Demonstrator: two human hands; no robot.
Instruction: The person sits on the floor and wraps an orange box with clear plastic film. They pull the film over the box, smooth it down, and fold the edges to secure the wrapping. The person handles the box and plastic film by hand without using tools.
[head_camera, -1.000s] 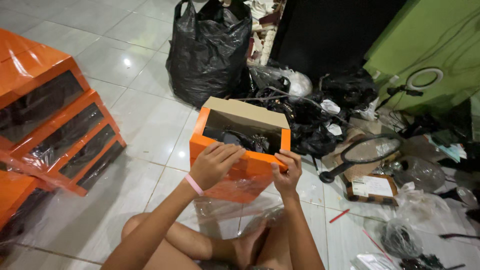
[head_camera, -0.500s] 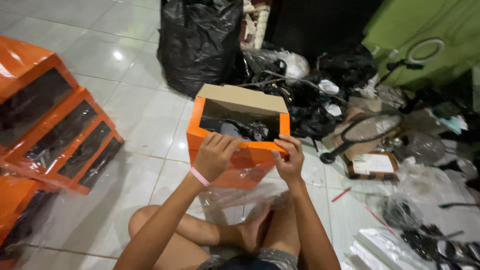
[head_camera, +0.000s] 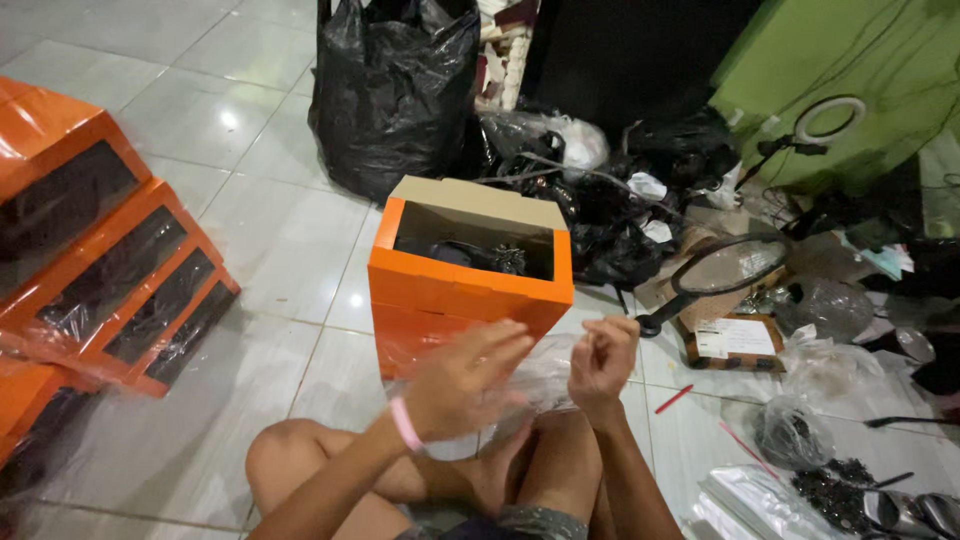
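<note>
Orange box (head_camera: 455, 300): a rectangular cardboard box, matte orange outside and plain brown inside, standing on the floor just beyond both hands; its open window faces the camera and dark, tangled contents lie within.
Clear plastic wrap (head_camera: 545, 375): thin, glossy, crumpled film, gathered at the foot of the box, between and under the two hands.
Left hand (head_camera: 465, 385): blurred, fingers spread loosely over the film in front of the box's lower face; whether it grips the film cannot be told. A pink band (head_camera: 405, 425) circles the wrist.
Right hand (head_camera: 600, 355): fingers curled into a narrow pinch, raised just right of the box's lower corner, apparently nipping a fold of the clear film.
Knees: bare, bent, directly beneath the hands.
Floor (head_camera: 260, 230): pale, glossy square tiles with thin grout lines, catching a spot of light.
Stacked boxes (head_camera: 110, 280): well left of the left hand, matching orange boxes with dark windows, sheathed in shiny film.
Black bag (head_camera: 390, 90): beyond the box, a bulging, creased plastic sack.
Racket-shaped swatter (head_camera: 720, 275): right of the right hand, oval mesh head, black handle.
Green wall (head_camera: 850, 60): far right, smooth.
</note>
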